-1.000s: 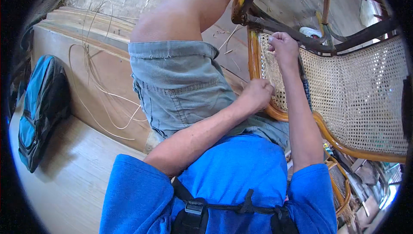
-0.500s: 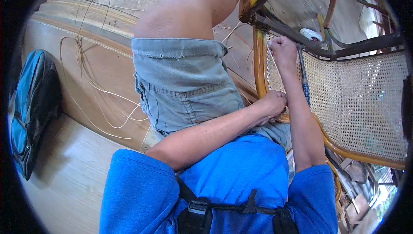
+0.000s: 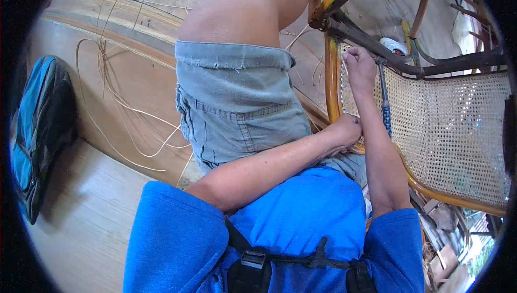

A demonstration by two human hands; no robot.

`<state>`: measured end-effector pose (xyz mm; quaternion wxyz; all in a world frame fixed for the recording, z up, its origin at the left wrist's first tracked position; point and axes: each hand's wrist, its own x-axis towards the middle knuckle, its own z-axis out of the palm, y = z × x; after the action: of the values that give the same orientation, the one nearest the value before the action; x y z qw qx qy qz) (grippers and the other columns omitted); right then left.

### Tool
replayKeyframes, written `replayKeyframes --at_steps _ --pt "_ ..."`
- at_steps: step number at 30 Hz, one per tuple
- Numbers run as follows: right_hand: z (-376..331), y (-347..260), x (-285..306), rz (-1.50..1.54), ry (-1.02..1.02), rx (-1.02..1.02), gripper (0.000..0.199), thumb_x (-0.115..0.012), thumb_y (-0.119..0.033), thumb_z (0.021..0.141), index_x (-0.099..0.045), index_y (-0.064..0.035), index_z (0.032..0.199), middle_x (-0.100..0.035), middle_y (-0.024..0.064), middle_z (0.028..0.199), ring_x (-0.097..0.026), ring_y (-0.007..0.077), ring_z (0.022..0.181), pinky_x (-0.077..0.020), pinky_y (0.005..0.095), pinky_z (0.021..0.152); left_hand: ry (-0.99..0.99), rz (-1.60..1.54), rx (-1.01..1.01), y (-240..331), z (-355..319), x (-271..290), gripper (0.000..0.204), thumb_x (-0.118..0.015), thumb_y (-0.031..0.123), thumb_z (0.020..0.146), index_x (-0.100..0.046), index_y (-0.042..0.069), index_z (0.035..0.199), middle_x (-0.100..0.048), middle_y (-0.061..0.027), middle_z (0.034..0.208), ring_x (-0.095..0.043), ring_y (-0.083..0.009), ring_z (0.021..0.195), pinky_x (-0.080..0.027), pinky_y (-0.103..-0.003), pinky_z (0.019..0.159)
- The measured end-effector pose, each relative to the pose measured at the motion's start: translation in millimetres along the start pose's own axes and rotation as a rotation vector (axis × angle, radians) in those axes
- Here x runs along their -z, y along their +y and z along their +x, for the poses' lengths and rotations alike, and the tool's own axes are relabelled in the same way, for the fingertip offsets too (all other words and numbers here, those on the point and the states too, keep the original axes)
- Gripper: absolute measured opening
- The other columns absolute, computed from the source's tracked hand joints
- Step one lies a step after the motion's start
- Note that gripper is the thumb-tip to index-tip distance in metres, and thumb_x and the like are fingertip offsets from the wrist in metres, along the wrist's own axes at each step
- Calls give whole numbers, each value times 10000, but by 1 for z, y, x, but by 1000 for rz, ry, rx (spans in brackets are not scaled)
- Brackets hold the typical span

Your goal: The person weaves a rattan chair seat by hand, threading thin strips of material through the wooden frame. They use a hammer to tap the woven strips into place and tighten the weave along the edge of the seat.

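Floor: wooden boards (image 3: 81, 228), loose cane strands (image 3: 116, 104) far left.
Left hand (image 3: 344, 131): closed on chair frame (image 3: 331, 77), steadying.
Right hand (image 3: 360, 67): pinching woven cane panel (image 3: 447, 131) edge.

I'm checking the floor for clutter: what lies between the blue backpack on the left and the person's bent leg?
In the head view, loose cane strands curl over the wooden floor between the blue backpack and the bent leg; nothing else shows there.

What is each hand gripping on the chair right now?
Left hand rests on the woven cane seat's edge; right hand pinches its upper corner. Strand unclear.
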<state>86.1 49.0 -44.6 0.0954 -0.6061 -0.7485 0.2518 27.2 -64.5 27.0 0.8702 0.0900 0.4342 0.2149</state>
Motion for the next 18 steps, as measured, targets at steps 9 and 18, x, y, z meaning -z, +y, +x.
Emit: replayKeyframes --at_steps 9,18 --pt "-14 1 16 239 22 -212 182 -591 -183 837 -617 -8 879 -625 139 772 -592 242 682 -460 331 669 211 506 -320 -23 0 10 339 -486 251 863 -633 -54 870 -634 -264 803 -634 -401 765 -490 -442 749" --pt "-70 -31 60 183 -131 -365 239 -569 -242 866 -615 -8 888 -638 157 797 -618 264 729 -467 351 690 527 900 -524 32 -27 47 386 -440 275 915 -591 -75 854 -588 -302 793 -620 -371 734 -455 -454 658"
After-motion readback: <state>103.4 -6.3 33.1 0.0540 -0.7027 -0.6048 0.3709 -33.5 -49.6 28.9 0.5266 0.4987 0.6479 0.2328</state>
